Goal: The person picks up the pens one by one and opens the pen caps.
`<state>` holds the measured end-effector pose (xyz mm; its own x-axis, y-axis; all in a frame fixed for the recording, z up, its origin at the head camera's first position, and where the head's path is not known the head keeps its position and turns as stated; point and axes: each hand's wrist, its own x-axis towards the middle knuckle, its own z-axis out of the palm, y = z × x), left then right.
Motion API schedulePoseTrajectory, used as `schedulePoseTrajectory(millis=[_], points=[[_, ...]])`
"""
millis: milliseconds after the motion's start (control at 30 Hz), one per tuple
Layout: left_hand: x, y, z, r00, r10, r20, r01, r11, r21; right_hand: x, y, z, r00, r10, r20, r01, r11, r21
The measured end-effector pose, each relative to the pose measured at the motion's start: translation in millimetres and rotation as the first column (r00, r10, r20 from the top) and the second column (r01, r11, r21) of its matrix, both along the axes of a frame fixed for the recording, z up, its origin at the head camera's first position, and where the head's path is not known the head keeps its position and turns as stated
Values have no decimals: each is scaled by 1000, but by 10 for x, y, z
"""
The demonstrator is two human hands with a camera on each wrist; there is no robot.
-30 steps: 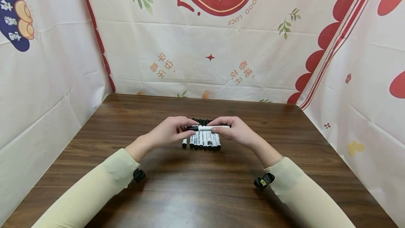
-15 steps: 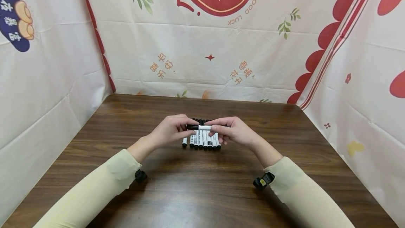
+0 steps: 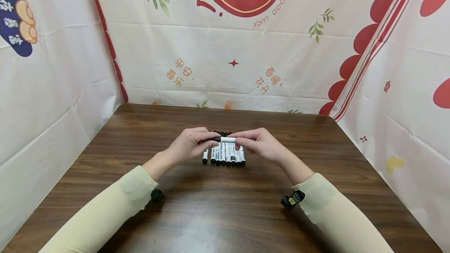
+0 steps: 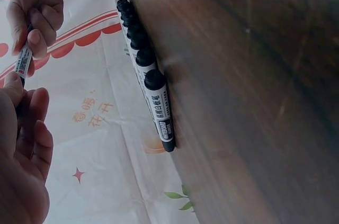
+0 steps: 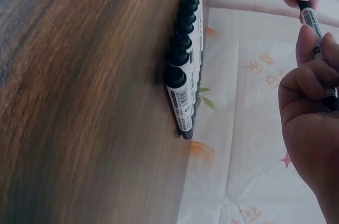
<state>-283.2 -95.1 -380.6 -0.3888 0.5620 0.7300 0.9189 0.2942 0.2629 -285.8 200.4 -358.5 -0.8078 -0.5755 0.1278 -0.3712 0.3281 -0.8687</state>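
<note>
A whiteboard marker with a white barrel and black cap lies level between both hands, above a row of similar markers. My left hand pinches its black cap end between thumb and fingers. The white barrel is gripped by my right hand, whose fingers hide much of it. In the right wrist view, the marker runs from the left hand's fingertips into the right hand, its black tail end showing by the palm. The left wrist view shows the marker's printed label between the hands.
The row lies side by side on the brown wooden table, black caps at the far end. One marker lies slightly apart at its left. Printed white cloth hangs behind and at both sides.
The right hand's lower fingers, spread half a second ago, have drawn in around the barrel. The left thumb now covers more of the cap. The markers on the table have not moved.
</note>
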Motion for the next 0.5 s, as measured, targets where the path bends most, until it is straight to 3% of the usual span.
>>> schedulePoseTrajectory(millis=[233,500], points=[[31,24,50,1000,0,28,0,1000,-1,38,4,29,990,-22,-138,30,998,52],[59,14,63,986,0,165,-5,1000,30,27,6,57,967,-2,-255,23,997,79]])
